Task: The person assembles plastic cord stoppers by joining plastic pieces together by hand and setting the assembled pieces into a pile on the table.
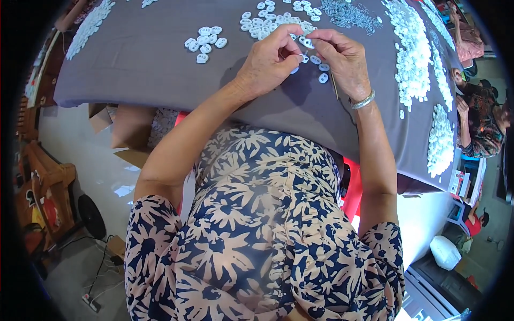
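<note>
Above the grey cloth-covered table, my left hand is closed, thumb and forefinger pinching a small white plastic piece. Close beside it, my right hand pinches a white oval piece with two holes between thumb and fingertips. A thin straight stick points down from under the right palm, its upper part hidden. Between the hands, another small white part shows near the left fingertips; what bears it is unclear. Several loose oval pieces lie beneath the right hand.
White oval pieces lie in a small group and a bigger pile. Small grey metal parts are heaped beyond. More white pieces spread along the right side. A cardboard box stands below the table's left edge. Other people sit at right.
</note>
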`<move>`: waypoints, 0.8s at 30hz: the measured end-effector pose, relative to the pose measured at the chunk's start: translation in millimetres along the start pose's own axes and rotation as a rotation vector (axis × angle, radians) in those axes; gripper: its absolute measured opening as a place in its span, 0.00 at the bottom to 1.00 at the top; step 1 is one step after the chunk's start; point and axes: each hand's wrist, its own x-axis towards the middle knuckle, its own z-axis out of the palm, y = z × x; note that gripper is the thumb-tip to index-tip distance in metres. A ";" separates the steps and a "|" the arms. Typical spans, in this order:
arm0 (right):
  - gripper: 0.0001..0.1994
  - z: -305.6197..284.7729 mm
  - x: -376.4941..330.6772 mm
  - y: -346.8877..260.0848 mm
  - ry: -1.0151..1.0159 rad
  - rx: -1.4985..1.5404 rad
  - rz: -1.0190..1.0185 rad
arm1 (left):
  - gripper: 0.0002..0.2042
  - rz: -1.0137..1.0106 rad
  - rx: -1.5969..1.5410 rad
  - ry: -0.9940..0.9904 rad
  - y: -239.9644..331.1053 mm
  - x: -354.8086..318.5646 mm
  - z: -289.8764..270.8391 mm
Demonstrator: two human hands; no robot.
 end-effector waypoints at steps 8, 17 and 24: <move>0.07 0.5 -1.7 2.4 -0.034 0.002 0.004 | 0.20 0.044 0.002 0.022 -5.9 1.9 0.9; 0.07 -0.8 -2.3 3.7 -0.044 -0.041 -0.002 | 0.20 0.058 0.014 0.031 -5.7 1.1 1.2; 0.07 -0.9 -2.0 4.7 -0.033 -0.070 -0.020 | 0.20 0.059 0.036 0.022 -6.2 1.9 0.7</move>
